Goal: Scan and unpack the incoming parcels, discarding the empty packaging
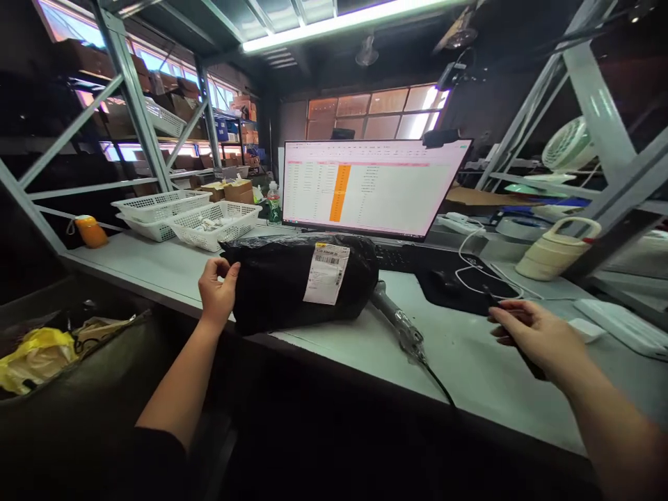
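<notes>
Black plastic parcel [297, 282], soft, crinkled and lumpy, white shipping label [327, 273] on its face, lies on the grey counter [470, 362] in front of the monitor [370, 186]. Left hand [218, 289] steadies the parcel's left end, grip loosely curled against it. Right hand [537, 337], right of the parcel, closes its grip on a dark slim object [493, 300]; the step looks like label handling, calling next for squaring the label to view.

I am standing in a warehouse packing station. Beyond my hands a monitor [373, 186] is showing a spreadsheet, and a black mail bag [292, 282] with a shipping label [327, 273] is lying on the surface [470, 355]. Metal racks [140, 111] are holding cartons [172, 97] up to my left, with white baskets [182, 216] sitting below them.
</notes>
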`<state>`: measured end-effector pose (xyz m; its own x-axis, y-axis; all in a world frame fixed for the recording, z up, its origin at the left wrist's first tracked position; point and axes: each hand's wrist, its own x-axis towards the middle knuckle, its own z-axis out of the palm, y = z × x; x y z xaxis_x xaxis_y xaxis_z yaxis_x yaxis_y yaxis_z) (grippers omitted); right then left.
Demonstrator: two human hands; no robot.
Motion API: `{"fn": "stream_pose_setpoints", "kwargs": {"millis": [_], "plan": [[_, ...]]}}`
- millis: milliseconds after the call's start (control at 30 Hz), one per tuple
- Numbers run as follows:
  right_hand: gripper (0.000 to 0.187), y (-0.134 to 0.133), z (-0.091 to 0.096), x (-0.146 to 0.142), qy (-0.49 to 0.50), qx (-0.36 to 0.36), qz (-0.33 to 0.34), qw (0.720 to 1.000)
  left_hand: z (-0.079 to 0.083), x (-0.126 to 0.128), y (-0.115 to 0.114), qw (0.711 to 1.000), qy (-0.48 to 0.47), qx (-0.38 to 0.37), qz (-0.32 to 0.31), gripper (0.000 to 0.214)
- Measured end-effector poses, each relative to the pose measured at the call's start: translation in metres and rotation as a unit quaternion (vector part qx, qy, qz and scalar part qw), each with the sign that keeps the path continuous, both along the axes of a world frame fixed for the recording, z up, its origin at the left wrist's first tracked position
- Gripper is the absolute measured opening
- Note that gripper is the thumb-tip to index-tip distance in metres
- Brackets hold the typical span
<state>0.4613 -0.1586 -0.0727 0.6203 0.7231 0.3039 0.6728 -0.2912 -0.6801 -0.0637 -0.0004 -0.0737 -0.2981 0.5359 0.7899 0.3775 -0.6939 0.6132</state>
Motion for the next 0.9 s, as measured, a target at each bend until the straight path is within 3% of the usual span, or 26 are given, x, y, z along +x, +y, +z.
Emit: {"fn": "stream_pose_setpoints", "kwargs": {"millis": [100,233,333,400,467,533,600,667,733,800,900], "plan": [[0.029,0.021,0.024,-0.047,0.055,0.055,0.098,0.992,0.007,0.000,-0.005,0.999,0.016,0.045,0.007,0.025],[0.029,0.054,0.047,-0.109,0.000,0.072,0.209,0.975,0.017,-0.007,-0.001,0.993,-0.047,0.092,-0.059,0.026],[0.020,0.084,0.051,-0.140,-0.019,0.079,0.237,0.968,0.018,-0.011,0.018,0.982,-0.103,-0.033,-0.153,0.055],[0.012,0.102,0.049,-0.154,-0.002,0.063,0.251,0.966,0.010,-0.009,0.030,0.956,-0.112,-0.150,-0.224,0.082],[0.007,0.114,0.045,-0.166,0.049,0.037,0.274,0.960,0.000,-0.004,0.035,0.938,-0.103,-0.207,-0.258,0.089],[0.007,0.118,0.041,-0.177,0.092,0.019,0.295,0.951,-0.006,-0.001,0.029,0.950,-0.096,-0.183,-0.234,0.083],[0.010,0.116,0.039,-0.185,0.141,0.026,0.311,0.940,-0.004,-0.003,0.014,0.977,-0.081,-0.097,-0.170,0.071],[0.016,0.109,0.039,-0.191,0.209,0.066,0.320,0.922,0.004,-0.009,-0.006,0.996,-0.011,0.018,-0.086,0.060],[0.021,0.102,0.043,-0.195,0.283,0.122,0.317,0.897,0.011,-0.015,-0.029,0.983,0.131,0.124,-0.027,0.048],[0.022,0.097,0.048,-0.198,0.328,0.156,0.307,0.880,0.010,-0.012,-0.052,0.934,0.305,0.182,-0.022,0.039],[0.020,0.094,0.050,-0.202,0.361,0.150,0.303,0.869,-0.007,0.011,-0.084,0.827,0.523,0.173,-0.110,0.047]]}}
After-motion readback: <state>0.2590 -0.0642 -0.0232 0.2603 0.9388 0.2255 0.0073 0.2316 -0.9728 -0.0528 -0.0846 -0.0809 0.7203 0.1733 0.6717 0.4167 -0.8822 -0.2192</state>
